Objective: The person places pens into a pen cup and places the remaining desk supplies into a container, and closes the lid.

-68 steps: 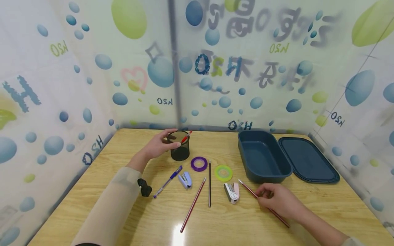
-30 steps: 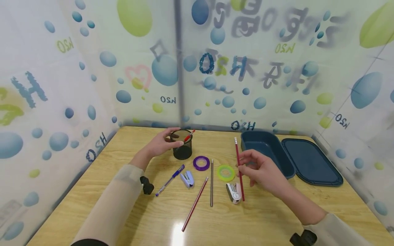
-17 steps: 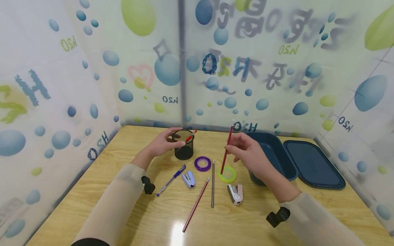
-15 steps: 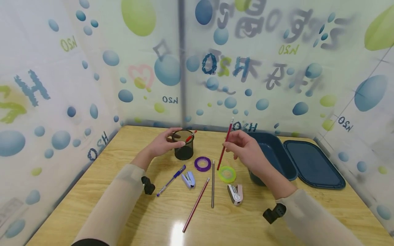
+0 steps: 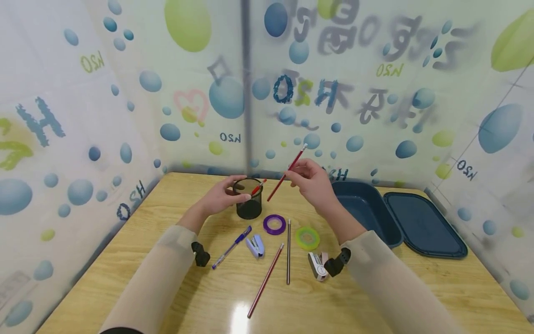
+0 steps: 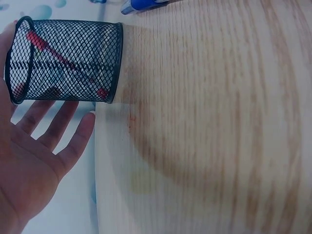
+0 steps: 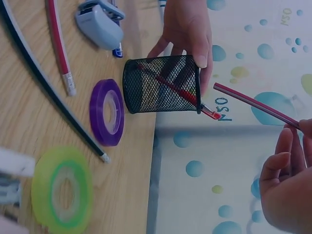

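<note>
Pencil [image 5: 277, 187], mid-frame, is pinched in my right hand [image 5: 310, 183]; my left hand [image 5: 219, 197] grips mesh cup [image 5: 249, 208]; slant could snag its rim [image 7: 198, 84].

Pale walls [image 5: 187, 153], spotted blue and green, around a shiny wood-grain table [image 5: 200, 297].

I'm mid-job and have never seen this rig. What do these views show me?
No machine here: someone works bare-handed. A head camera takes the wide view; the wrist cameras take the close ones. The left hand holds a cup by its rim, with a red pen inside. The right hand pinches a pencil in the air, near the cup. On the table are a blue pen, a red pencil, a black pencil, purple tape, green tape, a blue stapler and a white stapler. At the right are a box and lid.
</note>
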A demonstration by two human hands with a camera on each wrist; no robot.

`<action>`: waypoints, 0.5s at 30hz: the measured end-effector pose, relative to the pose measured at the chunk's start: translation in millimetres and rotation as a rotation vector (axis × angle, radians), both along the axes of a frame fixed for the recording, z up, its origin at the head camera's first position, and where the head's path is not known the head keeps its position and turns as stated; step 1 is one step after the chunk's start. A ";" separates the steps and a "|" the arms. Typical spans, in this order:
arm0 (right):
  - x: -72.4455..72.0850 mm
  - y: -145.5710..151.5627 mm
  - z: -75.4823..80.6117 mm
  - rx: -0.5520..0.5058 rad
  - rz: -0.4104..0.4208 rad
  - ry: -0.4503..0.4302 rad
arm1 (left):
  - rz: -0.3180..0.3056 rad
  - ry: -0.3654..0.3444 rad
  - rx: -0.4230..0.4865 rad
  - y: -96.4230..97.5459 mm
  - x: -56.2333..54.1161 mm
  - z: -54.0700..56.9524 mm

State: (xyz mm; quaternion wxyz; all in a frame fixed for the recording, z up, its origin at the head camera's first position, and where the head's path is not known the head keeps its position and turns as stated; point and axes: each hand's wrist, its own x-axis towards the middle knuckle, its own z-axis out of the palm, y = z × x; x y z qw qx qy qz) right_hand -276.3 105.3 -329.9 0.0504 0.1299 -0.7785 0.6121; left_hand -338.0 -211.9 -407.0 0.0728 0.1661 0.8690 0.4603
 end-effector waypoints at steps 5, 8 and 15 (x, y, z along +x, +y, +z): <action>-14.9 -14.7 -5.9 -0.086 -0.031 -0.007 | 0.006 0.000 -0.009 0.9 1.8 0.0; -22.0 -23.9 -10.0 -0.111 -0.054 -0.010 | 0.005 0.002 -0.008 2.0 3.0 0.8; -32.4 -40.4 -20.9 -0.142 -0.070 -0.036 | 0.009 0.005 -0.009 2.9 3.2 1.2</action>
